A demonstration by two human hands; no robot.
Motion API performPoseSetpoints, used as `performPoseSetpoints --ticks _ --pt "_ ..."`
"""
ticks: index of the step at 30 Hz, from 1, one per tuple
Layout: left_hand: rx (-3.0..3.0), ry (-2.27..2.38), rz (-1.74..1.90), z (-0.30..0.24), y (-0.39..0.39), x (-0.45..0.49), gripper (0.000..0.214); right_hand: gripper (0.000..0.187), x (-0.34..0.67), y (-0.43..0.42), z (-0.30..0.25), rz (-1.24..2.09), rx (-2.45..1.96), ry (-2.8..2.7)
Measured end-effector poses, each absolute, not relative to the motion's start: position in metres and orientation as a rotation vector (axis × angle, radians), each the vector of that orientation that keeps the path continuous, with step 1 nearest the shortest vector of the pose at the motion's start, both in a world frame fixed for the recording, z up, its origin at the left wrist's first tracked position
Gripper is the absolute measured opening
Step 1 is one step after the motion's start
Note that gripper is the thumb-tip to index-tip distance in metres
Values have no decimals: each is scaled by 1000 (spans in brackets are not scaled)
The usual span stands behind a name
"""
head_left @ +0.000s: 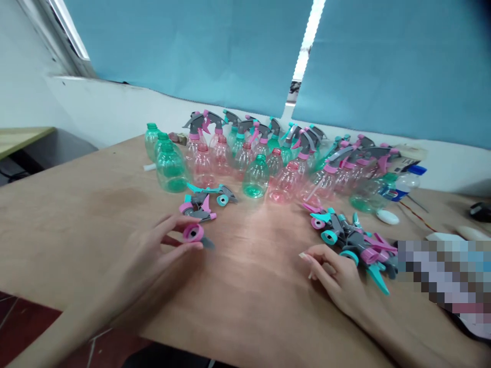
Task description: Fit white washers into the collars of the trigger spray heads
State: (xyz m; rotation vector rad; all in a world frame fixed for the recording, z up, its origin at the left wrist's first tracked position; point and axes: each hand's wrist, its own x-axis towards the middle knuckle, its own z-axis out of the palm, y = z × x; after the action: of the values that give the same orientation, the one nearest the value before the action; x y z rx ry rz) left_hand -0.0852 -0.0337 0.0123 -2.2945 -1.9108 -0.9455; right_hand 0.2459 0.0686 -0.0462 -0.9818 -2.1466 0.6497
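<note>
My left hand (pixel 164 248) is closed on a spray trigger head (pixel 193 233), its pink collar facing me and its grey body pointing away to the right. Just beyond it lies a small pile of spray trigger heads (pixel 199 204) in grey, pink and turquoise. My right hand (pixel 337 278) is pinched above the table, thumb against fingers. Whitish bits show at its fingertips, too small to tell apart from nails. Close beside this hand is a larger heap of trigger heads (pixel 345 235).
Green bottles (pixel 172 168) and pink bottles (pixel 288 184) stand across the back of the wooden table (pixel 245 317), several fitted with sprayers. At right are a blue-capped bottle (pixel 407 183), a white oval object (pixel 387 216) and a blurred-out patch. A blue-covered window rises behind.
</note>
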Motion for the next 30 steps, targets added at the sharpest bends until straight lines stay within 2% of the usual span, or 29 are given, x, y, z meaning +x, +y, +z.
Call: performPoseSetpoints --ticks 6,10,13,16,19,23,30 --pt "-2490 -1739 -820 52 8 -51 23 23 246 67 -43 718 -970 -2157" --pt "-2897 -1510 -519 50 34 -13 28 18 242 67 -42 800 -948 -2198" --pt "-3132 -1369 -454 39 50 15 20 27 238 68 -40 821 -928 -2260" --pt "-3207 -1357 -540 27 60 34 15 21 236 70 -40 818 -929 -2234" --pt "-3178 -1436 -774 15 61 41 28 17 238 72 -40 827 -949 -2162" --pt "-3053 -1510 -1024 0 54 38 31 15 238 72 -40 849 -948 -2130" --pt "-3034 -1262 -1120 -20 48 36 42 14 238 69 -38 939 -905 -2136"
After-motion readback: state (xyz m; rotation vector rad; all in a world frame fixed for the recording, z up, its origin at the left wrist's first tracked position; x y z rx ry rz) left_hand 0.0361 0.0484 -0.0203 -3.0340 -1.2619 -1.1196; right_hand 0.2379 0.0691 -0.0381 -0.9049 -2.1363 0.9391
